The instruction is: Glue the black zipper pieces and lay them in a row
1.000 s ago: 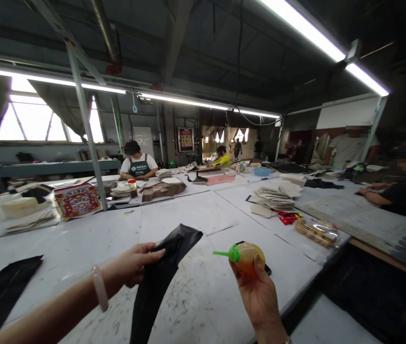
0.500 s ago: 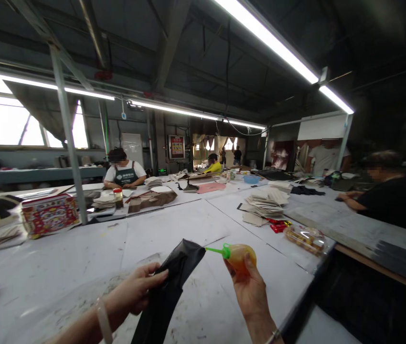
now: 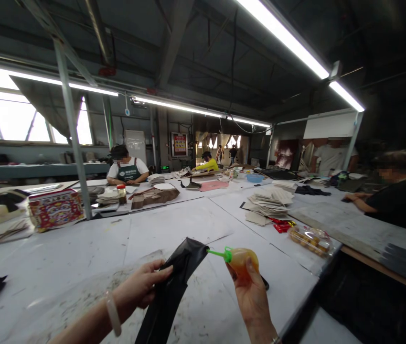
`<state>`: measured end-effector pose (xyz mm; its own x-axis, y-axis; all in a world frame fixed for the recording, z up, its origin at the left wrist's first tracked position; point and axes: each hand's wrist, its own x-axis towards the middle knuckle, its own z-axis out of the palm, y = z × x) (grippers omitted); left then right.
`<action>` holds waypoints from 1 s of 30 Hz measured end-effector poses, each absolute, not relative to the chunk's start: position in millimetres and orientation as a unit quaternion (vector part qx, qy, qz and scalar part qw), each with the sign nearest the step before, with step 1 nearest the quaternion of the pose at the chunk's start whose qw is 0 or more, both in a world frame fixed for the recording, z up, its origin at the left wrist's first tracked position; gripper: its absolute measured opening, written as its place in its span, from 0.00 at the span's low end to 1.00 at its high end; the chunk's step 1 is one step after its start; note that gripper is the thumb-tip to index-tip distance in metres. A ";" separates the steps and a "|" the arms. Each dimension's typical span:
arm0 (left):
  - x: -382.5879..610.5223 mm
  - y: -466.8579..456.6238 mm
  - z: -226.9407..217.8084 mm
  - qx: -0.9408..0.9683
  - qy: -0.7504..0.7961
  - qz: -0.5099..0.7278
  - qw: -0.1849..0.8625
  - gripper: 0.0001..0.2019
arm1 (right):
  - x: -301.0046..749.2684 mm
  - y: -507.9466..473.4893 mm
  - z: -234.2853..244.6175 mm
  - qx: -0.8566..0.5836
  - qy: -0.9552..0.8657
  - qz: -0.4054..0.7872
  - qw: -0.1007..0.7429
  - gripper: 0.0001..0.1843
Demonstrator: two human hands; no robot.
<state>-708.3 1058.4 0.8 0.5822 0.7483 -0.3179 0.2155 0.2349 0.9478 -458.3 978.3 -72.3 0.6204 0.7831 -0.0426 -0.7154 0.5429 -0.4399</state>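
A long folded strip of black material (image 3: 174, 286) hangs from my left hand (image 3: 147, 282), pinched between thumb and fingers and raised above the white table. My right hand (image 3: 251, 291) is wrapped round a squeeze bottle (image 3: 245, 262) of amber liquid with a green nozzle. The bottle lies on its side in my grip, nozzle to the left. Its tip meets the upper right corner of the black strip, or is very close to it. Behind my right hand a small dark object (image 3: 266, 283) shows in part on the table.
White sheets cover the table (image 3: 91, 258). Stacked pale pieces (image 3: 269, 203), red wrappers (image 3: 281, 226) and a clear food box (image 3: 310, 240) lie right. A patterned red box (image 3: 56, 210) stands left beside a metal post (image 3: 76, 157). Co-workers sit across (image 3: 127, 169) and right (image 3: 400, 196).
The view has shifted slightly, so the surroundings sit a little further right. Both hands keep their holds, with the nozzle still at the strip's corner. A small dark object now shows behind my right hand.
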 end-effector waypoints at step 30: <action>-694.6 1056.0 1.8 0.601 0.450 0.207 0.627 0.36 | -468.2 953.2 -57.5 -0.315 -0.183 0.352 0.862 0.33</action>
